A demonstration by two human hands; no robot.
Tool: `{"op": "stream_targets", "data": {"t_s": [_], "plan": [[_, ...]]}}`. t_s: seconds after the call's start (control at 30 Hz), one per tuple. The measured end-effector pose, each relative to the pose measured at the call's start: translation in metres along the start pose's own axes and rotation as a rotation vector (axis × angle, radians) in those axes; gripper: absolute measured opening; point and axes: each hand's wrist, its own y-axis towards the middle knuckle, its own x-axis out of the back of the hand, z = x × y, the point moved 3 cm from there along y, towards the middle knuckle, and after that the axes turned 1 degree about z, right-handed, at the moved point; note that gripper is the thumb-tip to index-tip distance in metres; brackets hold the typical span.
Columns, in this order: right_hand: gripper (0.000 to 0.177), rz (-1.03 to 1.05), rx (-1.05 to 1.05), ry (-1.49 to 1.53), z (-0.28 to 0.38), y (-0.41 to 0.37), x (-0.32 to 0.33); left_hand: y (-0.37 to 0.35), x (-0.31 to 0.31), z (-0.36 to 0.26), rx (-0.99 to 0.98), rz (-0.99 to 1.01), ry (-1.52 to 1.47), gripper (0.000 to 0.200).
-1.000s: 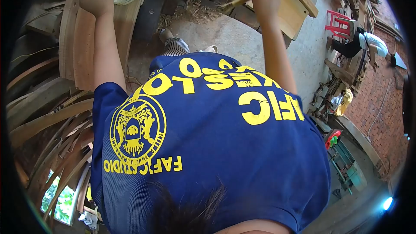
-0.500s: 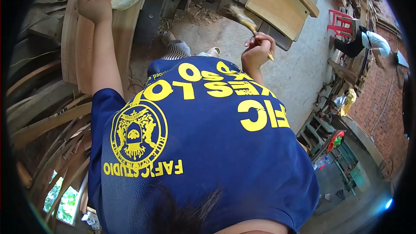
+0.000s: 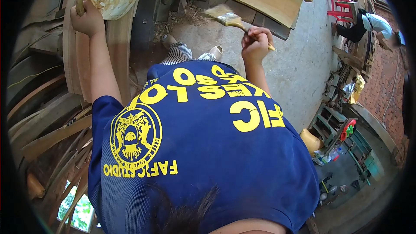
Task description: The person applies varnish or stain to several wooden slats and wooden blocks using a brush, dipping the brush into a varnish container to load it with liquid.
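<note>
My left hand (image 3: 89, 18) is closed around the handle of a cut-open plastic jug (image 3: 113, 3). The jug is off-white, stained with dried brownish residue and tilted so its opening shows; I cannot make out how much is inside. In my right hand (image 3: 256, 43) is a paintbrush (image 3: 235, 21), gripped by its yellowish wooden handle. The brush's pale bristles point left, apart from the boards. Flat wooden panels (image 3: 269, 3) lie beyond the brush, on a dark support.
Long planks (image 3: 117, 52) run beneath the jug at left, with wood offcuts (image 3: 47, 117) piled beside them. A red plastic stool (image 3: 339, 8) and a bent-over person (image 3: 375, 24) are at right. Green metal machinery (image 3: 364, 156) stands lower right. Wood shavings (image 3: 184, 19) litter the floor.
The jug has tipped and come slightly closer, showing more of its side. The paintbrush has swung left and lower, its bristles now pointing more sideways. The view has shifted a little.
</note>
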Motion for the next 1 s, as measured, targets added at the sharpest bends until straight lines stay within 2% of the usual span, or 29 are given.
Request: {"op": "stream_targets", "data": {"t_s": [0.07,0.13,0.2,0.3,0.37,0.4,0.47,0.53,0.6,0.67,0.73,0.8,0.87,0.9,0.93,1.0], "plan": [[0.012,-0.005,0.083,-0.052,0.004,-0.002,0.005,-0.001,0.001,-0.003,0.003,0.012,-0.012,0.021],[0.013,-0.147,0.166,-0.035,0.002,0.003,0.006,-0.002,0.001,-0.002,0.012,0.024,-0.02,0.021],[0.013,-0.127,0.165,0.022,-0.019,0.015,-0.002,-0.002,0.0,0.003,0.003,0.017,-0.033,0.021],[0.015,-0.013,0.055,-0.001,-0.021,0.025,-0.009,-0.001,0.0,0.003,-0.008,0.012,0.0,0.02],[0.016,0.075,-0.037,-0.015,0.004,0.02,-0.004,-0.002,0.003,-0.003,-0.032,0.016,0.014,0.02],[0.016,0.108,0.075,-0.139,0.014,0.016,0.001,-0.001,0.002,-0.006,-0.05,0.018,0.026,0.02],[0.016,0.066,0.178,-0.196,0.018,0.014,0.005,0.001,0.001,-0.003,-0.036,0.03,0.025,0.02],[0.015,0.042,0.271,-0.189,-0.003,0.02,-0.003,0.001,0.0,-0.003,-0.021,0.049,0.025,0.021],[0.016,0.054,0.209,-0.146,-0.017,0.021,-0.026,0.003,0.0,-0.003,0.022,0.076,0.036,0.021],[0.017,0.105,0.161,-0.214,-0.005,0.028,-0.037,0.003,0.0,0.002,-0.016,0.063,0.049,0.021],[0.017,0.187,0.042,-0.147,0.013,0.026,-0.031,0.005,-0.001,0.001,-0.053,0.058,0.056,0.021],[0.018,0.183,0.07,-0.263,0.019,0.022,-0.034,0.004,-0.002,0.001,0.0,0.05,-0.005,0.021],[0.019,0.131,0.237,-0.356,0.009,0.02,-0.038,0.003,-0.003,0.001,0.011,0.048,-0.019,0.021],[0.02,0.124,0.176,-0.276,-0.002,0.02,-0.042,0.002,-0.003,0.003,0.018,0.042,-0.029,0.02],[0.019,0.139,0.154,-0.334,-0.006,0.022,-0.046,0.001,-0.002,0.004,0.022,0.04,-0.026,0.02],[0.019,0.212,-0.03,-0.248,0.004,0.029,-0.056,0.003,-0.002,0.006,0.005,0.052,-0.006,0.02]]}}
